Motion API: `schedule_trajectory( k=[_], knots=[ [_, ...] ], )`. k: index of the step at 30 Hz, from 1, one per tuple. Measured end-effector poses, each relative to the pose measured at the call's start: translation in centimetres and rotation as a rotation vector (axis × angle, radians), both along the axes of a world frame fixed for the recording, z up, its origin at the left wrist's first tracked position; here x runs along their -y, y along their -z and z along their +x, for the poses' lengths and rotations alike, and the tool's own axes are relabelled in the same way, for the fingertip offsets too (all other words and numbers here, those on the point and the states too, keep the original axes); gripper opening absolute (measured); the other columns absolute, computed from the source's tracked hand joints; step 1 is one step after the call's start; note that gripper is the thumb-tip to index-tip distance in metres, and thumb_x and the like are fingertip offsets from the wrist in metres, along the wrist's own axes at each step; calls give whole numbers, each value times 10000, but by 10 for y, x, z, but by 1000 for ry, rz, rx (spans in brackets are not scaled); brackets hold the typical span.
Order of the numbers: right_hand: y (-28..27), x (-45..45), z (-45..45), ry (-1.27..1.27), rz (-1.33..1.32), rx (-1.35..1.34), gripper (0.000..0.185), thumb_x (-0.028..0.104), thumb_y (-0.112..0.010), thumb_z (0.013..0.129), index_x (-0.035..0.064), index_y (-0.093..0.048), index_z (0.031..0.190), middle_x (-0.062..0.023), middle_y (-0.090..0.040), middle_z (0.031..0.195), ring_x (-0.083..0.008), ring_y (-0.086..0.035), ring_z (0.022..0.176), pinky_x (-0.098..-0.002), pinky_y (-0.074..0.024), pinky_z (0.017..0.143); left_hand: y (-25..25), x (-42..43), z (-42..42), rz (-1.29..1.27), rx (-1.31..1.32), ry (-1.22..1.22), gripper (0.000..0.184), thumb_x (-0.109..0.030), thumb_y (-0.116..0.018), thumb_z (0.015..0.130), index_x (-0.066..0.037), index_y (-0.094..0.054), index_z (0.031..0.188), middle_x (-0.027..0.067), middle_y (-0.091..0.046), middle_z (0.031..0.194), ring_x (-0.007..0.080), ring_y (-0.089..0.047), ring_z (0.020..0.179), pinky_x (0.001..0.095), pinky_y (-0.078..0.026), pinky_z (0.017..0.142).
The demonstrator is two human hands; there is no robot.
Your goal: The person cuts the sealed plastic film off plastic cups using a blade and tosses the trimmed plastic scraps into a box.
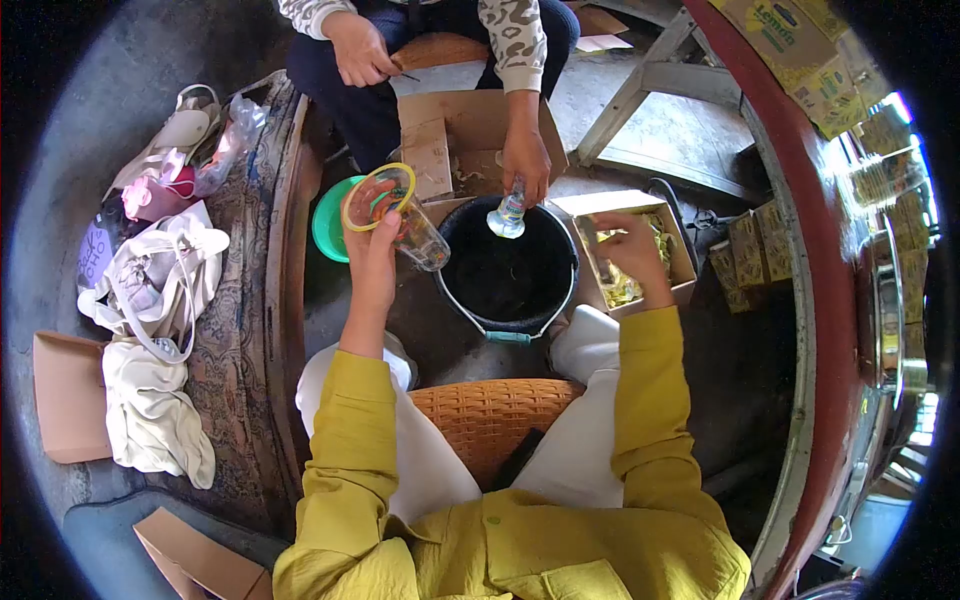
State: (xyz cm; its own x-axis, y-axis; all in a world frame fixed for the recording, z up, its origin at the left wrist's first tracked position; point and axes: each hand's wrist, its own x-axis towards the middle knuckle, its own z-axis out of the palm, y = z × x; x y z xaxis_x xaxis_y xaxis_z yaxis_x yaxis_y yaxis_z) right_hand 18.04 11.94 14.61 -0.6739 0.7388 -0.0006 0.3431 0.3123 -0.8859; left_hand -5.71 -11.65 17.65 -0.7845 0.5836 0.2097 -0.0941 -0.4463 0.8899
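Note:
My left hand (374, 250) is closed around a clear plastic jar (425, 240) with a yellow rim, tilted with its mouth toward the upper left. Small orange and green bits show inside it. My right hand (632, 255) is raised over an open cardboard box (683, 285) of yellow wrappers (622, 290), fingers loosely bent and apart, with nothing visible in them. Between my hands stands a black bucket (508, 265) with a teal handle grip (508, 338). Across from me, another person's hand (526, 160) holds a small clear container with a label (508, 212) over the bucket.
The other person's second hand (362, 50) holds a thin dark item. A cardboard box (480, 120) stands behind the bucket, a green basin (330, 222) to its left. Bags (160, 270) lie on a patterned bench (235, 330) at left. A red-edged table (800, 200) rises at right.

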Motion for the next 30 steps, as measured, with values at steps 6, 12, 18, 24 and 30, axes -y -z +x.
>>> schedule_trajectory(
  k=[6,12,18,24,30],
  knots=[
    [30,-66,52,298,350,240,548,56,-757,524,2,-591,1043,-138,-650,866,-197,-632,794,-304,-519,680,10,4,0,-11,-65,3,519,-186,-595,799,-60,-372,1251,76,-461,1180,161,-480,1037,224,-422,779],
    [47,-74,55,388,346,398,981,97,-787,470,78,-317,1331,-197,-589,1043,-294,-579,963,-376,-466,834,14,7,-2,-93,-79,9,531,-204,-601,797,-60,-367,1252,67,-457,1167,157,-472,1025,242,-413,788],
    [32,-72,50,502,536,373,958,97,-799,487,68,-333,1323,-129,-625,948,-230,-613,805,-317,-493,712,8,8,2,-19,-85,90,570,-130,-641,751,-55,-360,1241,96,-449,1165,205,-451,1084,327,-385,910],
    [13,-41,13,360,367,-123,727,-35,-708,609,48,-402,1263,-130,-602,961,-141,-612,644,-251,-502,550,12,-4,7,29,-141,123,567,-145,-648,745,-60,-373,1234,102,-453,1189,206,-458,1095,359,-387,923],
    [-12,-4,-16,313,266,-262,688,-61,-690,634,35,-404,1253,-139,-583,1001,-123,-603,638,-223,-503,557,24,-33,32,7,501,433,543,-513,-428,843,-76,-457,1165,115,-534,1101,222,-511,1025,400,-417,846]
  ],
)
